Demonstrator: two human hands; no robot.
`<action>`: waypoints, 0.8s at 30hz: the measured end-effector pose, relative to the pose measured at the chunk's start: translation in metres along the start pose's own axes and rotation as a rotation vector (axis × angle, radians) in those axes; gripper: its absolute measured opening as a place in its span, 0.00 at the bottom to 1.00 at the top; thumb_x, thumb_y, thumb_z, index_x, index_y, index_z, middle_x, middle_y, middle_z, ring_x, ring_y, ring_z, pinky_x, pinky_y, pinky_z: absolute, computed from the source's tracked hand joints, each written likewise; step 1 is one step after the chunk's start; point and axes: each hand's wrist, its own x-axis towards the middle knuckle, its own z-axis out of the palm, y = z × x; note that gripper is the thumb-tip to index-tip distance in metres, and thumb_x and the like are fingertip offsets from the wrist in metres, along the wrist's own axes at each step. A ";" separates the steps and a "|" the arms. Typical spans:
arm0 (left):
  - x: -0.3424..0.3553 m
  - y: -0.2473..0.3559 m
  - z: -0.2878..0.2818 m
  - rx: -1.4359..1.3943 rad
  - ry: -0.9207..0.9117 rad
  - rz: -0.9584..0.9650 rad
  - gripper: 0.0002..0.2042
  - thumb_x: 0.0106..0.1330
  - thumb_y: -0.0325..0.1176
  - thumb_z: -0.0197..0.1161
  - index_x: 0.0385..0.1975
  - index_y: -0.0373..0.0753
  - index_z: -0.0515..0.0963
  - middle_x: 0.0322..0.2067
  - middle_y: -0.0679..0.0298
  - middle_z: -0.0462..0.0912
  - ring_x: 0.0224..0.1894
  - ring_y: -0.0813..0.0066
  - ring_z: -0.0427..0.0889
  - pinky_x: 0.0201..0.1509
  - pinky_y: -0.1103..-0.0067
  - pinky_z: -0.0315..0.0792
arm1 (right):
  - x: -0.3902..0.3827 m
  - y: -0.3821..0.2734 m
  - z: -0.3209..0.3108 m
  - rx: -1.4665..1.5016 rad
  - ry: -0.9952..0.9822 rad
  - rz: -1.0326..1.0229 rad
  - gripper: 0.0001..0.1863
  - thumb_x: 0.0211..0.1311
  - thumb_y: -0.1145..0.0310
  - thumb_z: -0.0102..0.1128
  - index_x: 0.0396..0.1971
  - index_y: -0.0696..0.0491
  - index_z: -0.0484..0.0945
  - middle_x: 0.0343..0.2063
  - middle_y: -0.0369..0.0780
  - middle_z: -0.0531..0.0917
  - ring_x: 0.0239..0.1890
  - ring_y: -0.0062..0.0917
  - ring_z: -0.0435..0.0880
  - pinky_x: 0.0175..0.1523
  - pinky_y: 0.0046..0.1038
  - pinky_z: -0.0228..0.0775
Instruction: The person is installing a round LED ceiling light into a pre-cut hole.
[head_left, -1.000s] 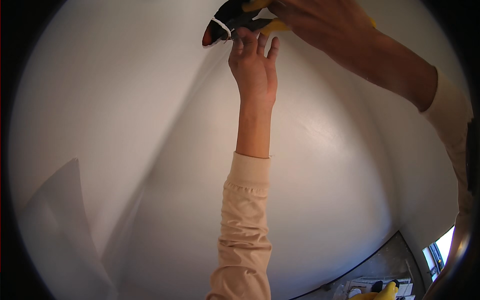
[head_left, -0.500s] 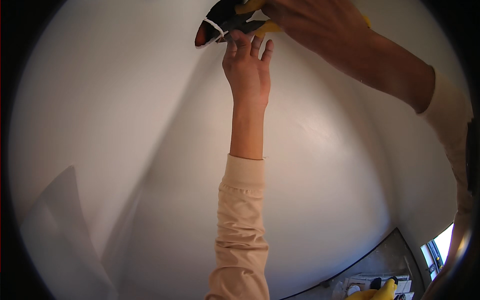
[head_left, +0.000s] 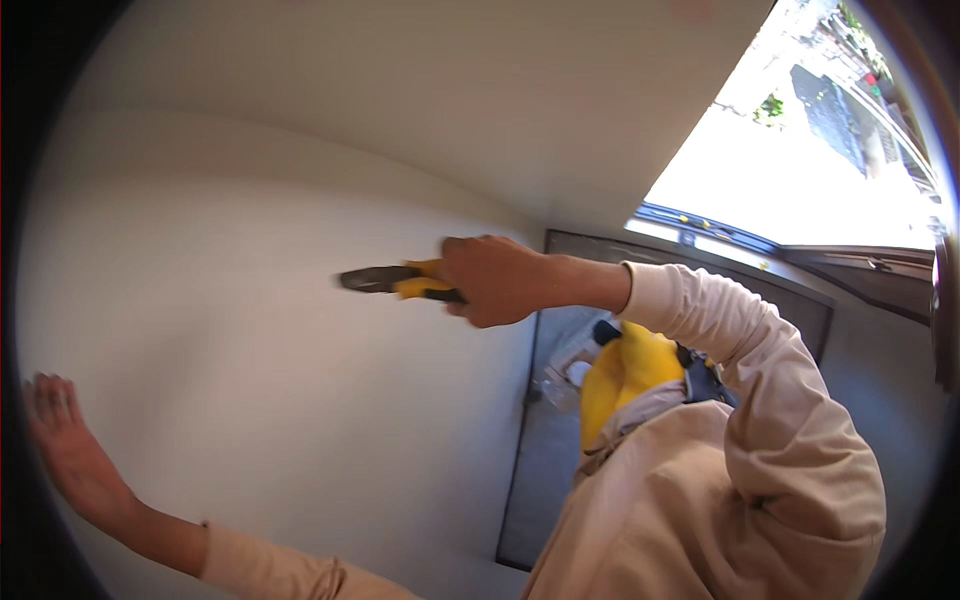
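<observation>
My right hand (head_left: 500, 282) is closed around the yellow-and-black handles of a pair of pliers (head_left: 375, 279). Their dark jaws point left, in front of the pale wall (head_left: 250, 230), and look pressed together, though slightly blurred. Out at the far left, my left hand (head_left: 75, 455) is raised with its fingers stretched up close to the wall. Nothing shows in that hand; whether it touches the wall I cannot tell.
A bright window (head_left: 770, 150) with a dark frame opens at the upper right. Below it, a grey dark-edged panel (head_left: 525, 480) carries clear packaging (head_left: 565, 375) with white pieces. A bulky yellow thing (head_left: 635, 370) sits beside my body, partly hidden by my sleeve.
My hands have come apart and away from the dark opening with a reddish inside, now out of view. The right hand carries the pliers; the left went far left. The view has swung toward the window.
</observation>
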 end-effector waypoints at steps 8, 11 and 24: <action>-0.424 -0.202 0.305 0.034 -0.068 -0.979 0.18 0.67 0.35 0.59 0.52 0.32 0.72 0.39 0.60 0.80 0.42 0.72 0.78 0.49 0.75 0.74 | -0.147 0.199 0.119 -0.305 -0.538 0.572 0.15 0.42 0.69 0.61 0.33 0.58 0.81 0.31 0.47 0.83 0.36 0.39 0.83 0.38 0.37 0.76; -0.529 -0.173 0.373 -0.450 -0.239 -1.553 0.26 0.64 0.43 0.64 0.55 0.31 0.71 0.50 0.53 0.77 0.53 0.66 0.76 0.55 0.73 0.70 | -0.180 0.216 0.126 -0.304 -0.544 0.670 0.15 0.39 0.69 0.61 0.31 0.59 0.81 0.27 0.48 0.83 0.33 0.40 0.84 0.36 0.37 0.77; -0.518 -0.167 0.501 -1.425 0.496 -1.555 0.14 0.64 0.43 0.62 0.39 0.37 0.73 0.28 0.67 0.75 0.34 0.72 0.78 0.38 0.72 0.73 | -0.160 0.111 0.163 0.120 -0.384 -0.035 0.31 0.55 0.53 0.61 0.54 0.58 0.70 0.49 0.49 0.77 0.52 0.42 0.76 0.55 0.37 0.69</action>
